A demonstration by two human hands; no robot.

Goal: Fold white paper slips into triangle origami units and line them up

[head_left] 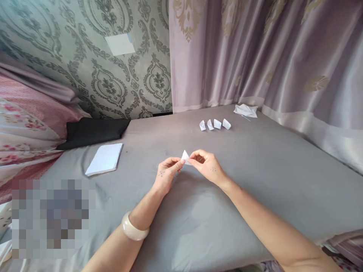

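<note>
A small folded piece of white paper (185,156), pointed at the top, is pinched between my two hands above the grey sheet. My left hand (169,170) grips its left side with thumb and fingers closed. On the other side, my right hand (207,165) pinches the paper's right edge. Fingertips cover part of its lower portion. Several folded white paper pieces (217,124) stand in a row beyond my right hand.
The grey sheet (159,139) covers a broad flat surface. A stack of white paper (104,159) lies at left, near a black cloth (96,132). Crumpled white paper (245,110) sits at the far right, by the curtain (215,68). A blurred patch hides the lower left.
</note>
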